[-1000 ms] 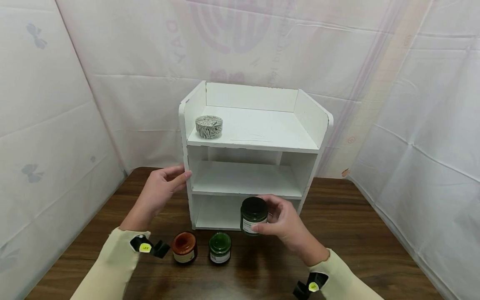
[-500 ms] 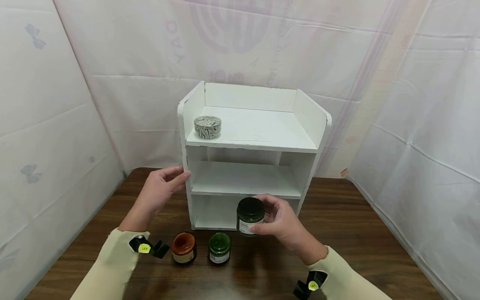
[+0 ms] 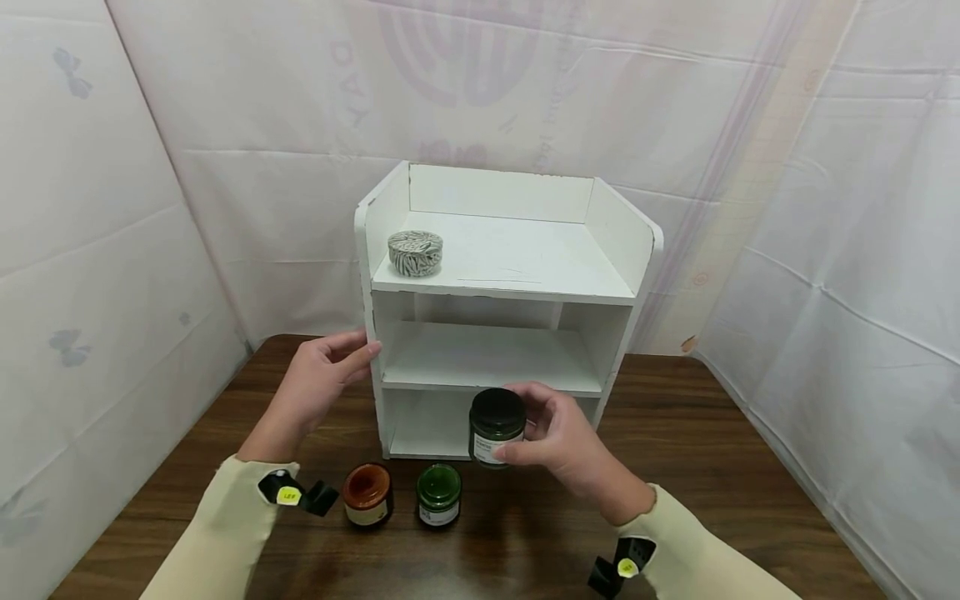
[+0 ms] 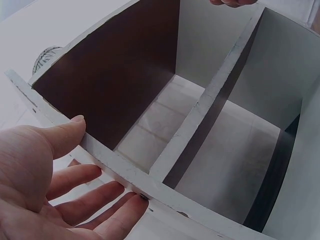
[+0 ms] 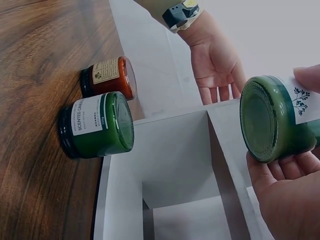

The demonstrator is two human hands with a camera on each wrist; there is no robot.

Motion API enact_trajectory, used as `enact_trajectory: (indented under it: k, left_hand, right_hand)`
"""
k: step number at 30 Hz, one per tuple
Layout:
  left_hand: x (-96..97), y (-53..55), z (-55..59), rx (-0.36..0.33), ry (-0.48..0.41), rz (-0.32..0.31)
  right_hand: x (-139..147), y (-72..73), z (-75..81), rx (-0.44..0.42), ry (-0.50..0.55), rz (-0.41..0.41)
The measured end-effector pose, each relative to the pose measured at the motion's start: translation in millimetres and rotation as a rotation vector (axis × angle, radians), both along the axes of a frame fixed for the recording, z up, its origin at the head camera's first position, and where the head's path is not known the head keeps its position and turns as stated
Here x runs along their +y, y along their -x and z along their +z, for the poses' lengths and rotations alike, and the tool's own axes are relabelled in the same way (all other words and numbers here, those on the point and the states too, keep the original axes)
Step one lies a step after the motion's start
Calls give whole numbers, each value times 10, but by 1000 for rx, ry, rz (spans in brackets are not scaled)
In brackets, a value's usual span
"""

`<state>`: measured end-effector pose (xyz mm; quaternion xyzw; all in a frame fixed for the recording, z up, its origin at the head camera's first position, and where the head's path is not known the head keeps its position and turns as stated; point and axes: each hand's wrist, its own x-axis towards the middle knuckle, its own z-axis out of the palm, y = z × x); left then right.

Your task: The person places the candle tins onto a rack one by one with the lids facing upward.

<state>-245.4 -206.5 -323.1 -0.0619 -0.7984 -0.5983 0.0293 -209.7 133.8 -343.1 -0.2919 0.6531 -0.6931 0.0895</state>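
My right hand [image 3: 558, 437] holds a green glass candle jar [image 3: 497, 425], black lid up, in front of the bottom compartment of a white shelf unit [image 3: 491, 379]. In the right wrist view the jar's base [image 5: 257, 120] and a plant-printed label show. With thumb on the front edge and fingers on the outer side, my left hand [image 3: 318, 375] grips the shelf's left side panel [image 4: 125, 170]. An amber jar [image 3: 367, 496] and another green jar [image 3: 438, 496], labelled as a scented candle, stand lid-down on the table before the unit.
A round zebra-patterned tin [image 3: 416, 253] sits at the left of the shelf's top board. The brown wooden table [image 3: 697, 467] carries everything. White printed sheets [image 3: 300, 208] hang behind and at both sides.
My right hand has carried the green candle jar slightly left and a little up, closer to the bottom compartment. The left hand stays on the side panel.
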Motion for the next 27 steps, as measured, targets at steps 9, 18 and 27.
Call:
enact_trajectory:
  k: [9,18,27]
  left_hand:
    - [-2,15,-6,-13,-10,5]
    - [0,16,-4,-14,-11,11]
    - [1,1,6,-22,10,15]
  right_hand:
    - [-9,-10,104,-9,-5,-10]
    - [-9,-6,200,-3,-21,-22]
    - [-39,22,290,39,-9,-23]
